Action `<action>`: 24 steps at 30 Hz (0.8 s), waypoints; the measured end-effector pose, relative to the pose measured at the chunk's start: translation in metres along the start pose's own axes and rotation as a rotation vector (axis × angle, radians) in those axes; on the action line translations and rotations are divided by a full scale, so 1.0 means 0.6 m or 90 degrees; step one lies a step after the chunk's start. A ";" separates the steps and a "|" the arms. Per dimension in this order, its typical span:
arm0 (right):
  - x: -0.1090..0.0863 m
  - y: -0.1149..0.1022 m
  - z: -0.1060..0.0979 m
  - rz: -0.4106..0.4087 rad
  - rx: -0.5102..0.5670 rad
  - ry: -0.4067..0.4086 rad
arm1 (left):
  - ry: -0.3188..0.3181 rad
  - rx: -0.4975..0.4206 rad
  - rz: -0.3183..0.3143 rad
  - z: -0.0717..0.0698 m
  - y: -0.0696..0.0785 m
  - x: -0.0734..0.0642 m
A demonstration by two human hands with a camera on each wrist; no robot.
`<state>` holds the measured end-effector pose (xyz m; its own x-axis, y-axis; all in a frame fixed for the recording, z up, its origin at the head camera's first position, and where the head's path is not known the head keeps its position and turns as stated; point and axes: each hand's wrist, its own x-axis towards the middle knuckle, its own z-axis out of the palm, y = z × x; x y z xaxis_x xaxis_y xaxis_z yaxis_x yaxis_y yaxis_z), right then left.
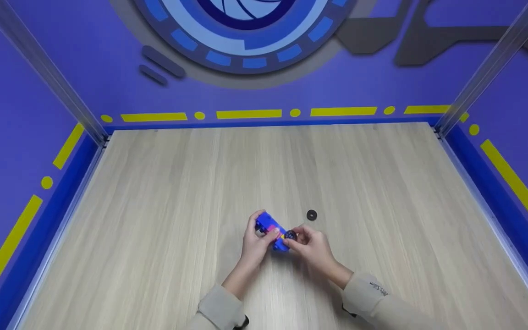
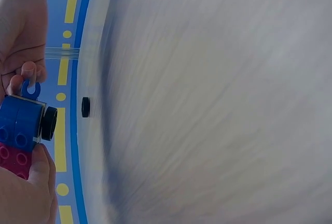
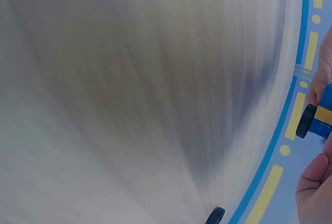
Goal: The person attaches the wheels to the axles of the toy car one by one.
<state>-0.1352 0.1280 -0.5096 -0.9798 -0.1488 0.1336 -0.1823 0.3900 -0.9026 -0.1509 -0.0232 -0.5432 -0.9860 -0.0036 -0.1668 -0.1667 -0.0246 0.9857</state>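
Note:
A toy vehicle of blue building blocks (image 1: 266, 220), with pink and yellow pieces, is held above the table. My left hand (image 1: 255, 244) grips its body, the thumb lying over the pink part. At its other end my right hand (image 1: 315, 250) pinches a black wheel (image 1: 290, 235) between thumb and fingers. In the left wrist view a blue hook (image 2: 31, 90) sticks out of the vehicle by the right hand's fingers. The right wrist view shows the wheel (image 3: 306, 121) beside a yellow block (image 3: 323, 115). Whether the wheel is fully seated cannot be told.
A loose black tyre ring (image 1: 311, 215) lies on the wooden table (image 1: 177, 192), just beyond the right hand. Blue-purple walls (image 1: 255, 98) with yellow marks enclose the table at the back and both sides.

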 end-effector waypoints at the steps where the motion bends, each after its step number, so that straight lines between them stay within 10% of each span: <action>1: 0.000 -0.001 0.000 0.001 -0.001 0.000 | -0.001 -0.002 -0.001 0.000 0.000 0.000; 24: 0.004 0.030 0.002 -0.037 -0.022 -0.028 | 0.003 0.045 -0.007 -0.003 -0.002 0.002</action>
<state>-0.1409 0.1333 -0.5258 -0.9630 -0.2118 0.1667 -0.2424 0.4107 -0.8790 -0.1516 -0.0252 -0.5449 -0.9841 -0.0079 -0.1776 -0.1778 0.0468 0.9830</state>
